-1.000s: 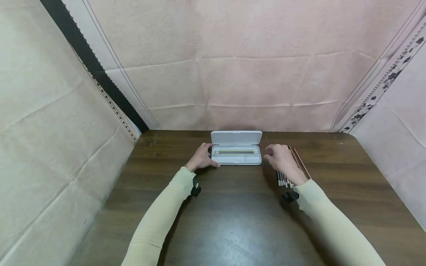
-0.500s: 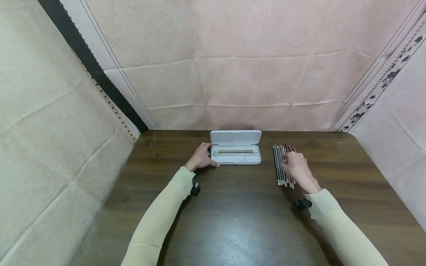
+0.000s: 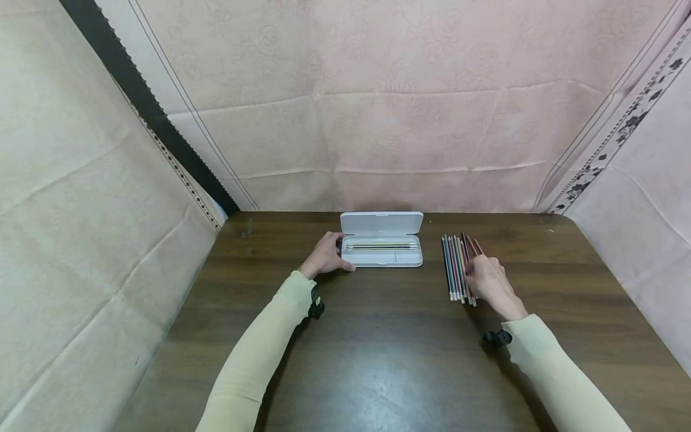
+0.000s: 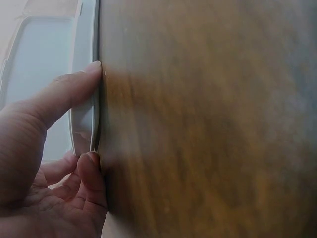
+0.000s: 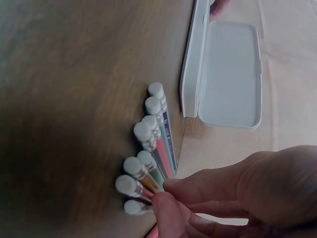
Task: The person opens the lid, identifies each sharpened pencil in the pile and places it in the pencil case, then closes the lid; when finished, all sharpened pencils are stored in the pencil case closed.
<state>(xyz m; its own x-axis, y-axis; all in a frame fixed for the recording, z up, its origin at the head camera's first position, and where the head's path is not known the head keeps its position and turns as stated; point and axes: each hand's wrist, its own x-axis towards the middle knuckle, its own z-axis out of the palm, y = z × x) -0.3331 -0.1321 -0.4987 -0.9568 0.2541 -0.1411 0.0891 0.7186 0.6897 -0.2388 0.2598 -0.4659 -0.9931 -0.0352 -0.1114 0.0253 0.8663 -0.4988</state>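
A white pencil case (image 3: 367, 260) stands open at the back of the table, lid (image 3: 381, 224) tipped back, with a few pencils (image 3: 380, 246) lying lengthwise inside. My left hand (image 3: 325, 255) grips its left end, thumb along the front wall and fingertips (image 4: 91, 161) at the end. To the right of the case, several eraser-tipped pencils (image 3: 454, 270) lie side by side, erasers towards me. My right hand (image 3: 488, 280) is over the right part of this row. In the right wrist view, its thumb and forefinger pinch a pencil near the eraser ends; the exact contact is partly hidden.
The brown wooden table (image 3: 372, 348) spreads in front of both arms. Pale cloth hangings (image 3: 378, 120) rise behind its back edge and along both sides. A narrow strip of table lies between the case and the pencil row.
My right hand has moved from beside the case to the right, back over the pencil row, uncovering its left pencils. My left hand keeps its grip on the case.
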